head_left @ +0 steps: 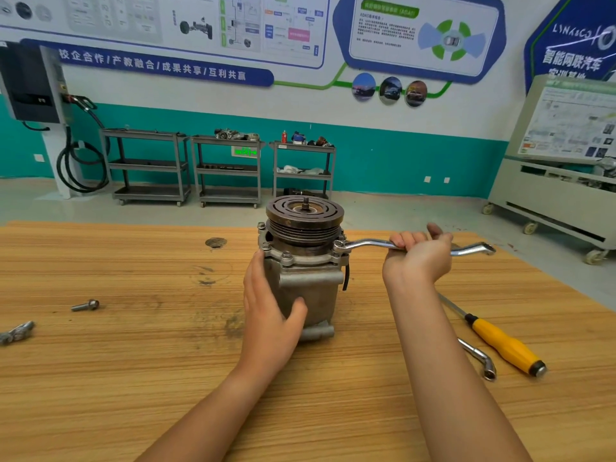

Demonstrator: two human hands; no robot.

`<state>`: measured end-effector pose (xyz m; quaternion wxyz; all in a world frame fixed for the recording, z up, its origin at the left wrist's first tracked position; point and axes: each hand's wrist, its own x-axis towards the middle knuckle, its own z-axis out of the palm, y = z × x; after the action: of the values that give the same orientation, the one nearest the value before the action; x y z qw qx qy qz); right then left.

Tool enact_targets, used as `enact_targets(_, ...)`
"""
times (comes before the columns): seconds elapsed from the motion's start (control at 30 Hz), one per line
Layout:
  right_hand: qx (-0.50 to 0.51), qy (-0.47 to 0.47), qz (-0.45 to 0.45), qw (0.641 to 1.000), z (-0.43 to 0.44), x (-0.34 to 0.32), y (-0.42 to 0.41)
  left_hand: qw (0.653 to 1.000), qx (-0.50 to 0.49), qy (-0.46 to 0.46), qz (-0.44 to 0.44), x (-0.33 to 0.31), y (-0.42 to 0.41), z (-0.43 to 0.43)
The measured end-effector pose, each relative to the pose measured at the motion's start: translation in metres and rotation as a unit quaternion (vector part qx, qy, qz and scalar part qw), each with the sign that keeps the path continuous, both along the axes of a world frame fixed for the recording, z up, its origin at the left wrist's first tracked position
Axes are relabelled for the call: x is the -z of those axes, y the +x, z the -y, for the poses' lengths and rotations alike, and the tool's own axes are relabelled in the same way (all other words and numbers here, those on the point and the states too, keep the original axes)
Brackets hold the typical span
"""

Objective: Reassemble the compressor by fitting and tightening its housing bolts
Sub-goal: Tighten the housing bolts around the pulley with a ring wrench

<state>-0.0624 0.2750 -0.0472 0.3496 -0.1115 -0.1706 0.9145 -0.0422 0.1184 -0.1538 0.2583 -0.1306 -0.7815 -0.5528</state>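
Observation:
The grey metal compressor (pixel 316 291) stands upright on the wooden table (pixel 133 361), its dark grooved pulley (pixel 304 215) on top. Several bolts (pixel 286 255) sit in the housing flange below the pulley. My left hand (pixel 266 311) wraps the left side of the body, thumb across the front. My right hand (pixel 418 255) grips the middle of a chrome ring spanner (pixel 366 244). The spanner's left ring sits over the flange bolt at the compressor's right side, and its other end sticks out to the right.
A loose bolt (pixel 86 305) and a small metal part (pixel 16 332) lie at the left of the table. A yellow-handled screwdriver (pixel 503 341) and another chrome wrench (pixel 480 358) lie at the right. Three metal carts (pixel 226 168) stand by the far wall.

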Motion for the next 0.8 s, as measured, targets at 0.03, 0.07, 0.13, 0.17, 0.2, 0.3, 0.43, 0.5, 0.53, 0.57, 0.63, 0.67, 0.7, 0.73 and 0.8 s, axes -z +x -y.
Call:
enact_targets(0.03, -0.005, 0.007, -0.014, 1.0, 0.0, 0.001, 0.002, 1.0, 0.002, 0.001, 0.001, 0.0, 0.0, 0.0)
enact_targets(0.07, -0.009, 0.02, -0.024, 0.999, 0.0, 0.0, 0.003, 1.0, 0.003, 0.003, 0.001, 0.0, 0.0, 0.0)
enact_targets(0.13, -0.011, 0.055, -0.023, 0.998, -0.001, -0.006, 0.001, 1.0, 0.003, 0.005, 0.005, 0.0, 0.0, 0.001)
enact_targets(0.17, -0.01, 0.071, -0.012, 0.997, -0.001, -0.01, -0.002, 1.0, 0.002, 0.004, 0.007, 0.0, 0.0, 0.001)
enact_targets(0.2, -0.012, 0.086, 0.004, 0.996, -0.002, -0.015, -0.006, 1.0, 0.001, 0.004, 0.009, 0.0, 0.0, 0.001)
enact_targets(0.3, -0.045, 0.115, 0.06, 0.99, -0.003, -0.024, -0.021, 1.0, 0.0, 0.003, 0.009, 0.001, 0.0, 0.001)
enact_targets(0.43, -0.073, 0.099, 0.077, 0.989, -0.005, -0.02, -0.031, 1.0, -0.003, 0.005, 0.012, 0.002, -0.002, 0.0)
enact_targets(0.5, -0.054, 0.086, 0.064, 0.993, -0.006, -0.015, -0.028, 1.0, -0.006, 0.003, 0.007, 0.002, -0.003, 0.001)
enact_targets(0.53, -0.036, 0.084, 0.056, 0.994, -0.006, -0.012, -0.025, 1.0, -0.007, 0.003, 0.005, 0.002, -0.003, 0.001)
enact_targets(0.57, -0.013, 0.087, 0.047, 0.995, -0.005, -0.009, -0.02, 1.0, -0.007, 0.002, 0.004, 0.002, -0.003, 0.001)
enact_targets(0.63, 0.038, 0.099, 0.028, 0.994, -0.002, 0.0, -0.007, 1.0, -0.004, 0.001, 0.002, 0.002, -0.002, 0.0)
enact_targets(0.67, 0.057, 0.104, 0.012, 0.993, 0.001, 0.006, 0.001, 1.0, -0.002, 0.003, 0.002, 0.002, -0.002, 0.0)
enact_targets(0.7, 0.066, 0.11, -0.012, 0.992, 0.006, 0.013, 0.01, 1.0, -0.002, 0.003, 0.001, 0.002, -0.002, 0.0)
enact_targets(0.73, 0.071, 0.118, -0.032, 0.99, 0.009, 0.019, 0.019, 1.0, -0.004, 0.003, 0.001, 0.002, -0.002, 0.0)
enact_targets(0.8, 0.089, 0.147, -0.06, 0.983, 0.015, 0.027, 0.034, 1.0, -0.006, 0.004, 0.004, 0.002, -0.003, 0.0)
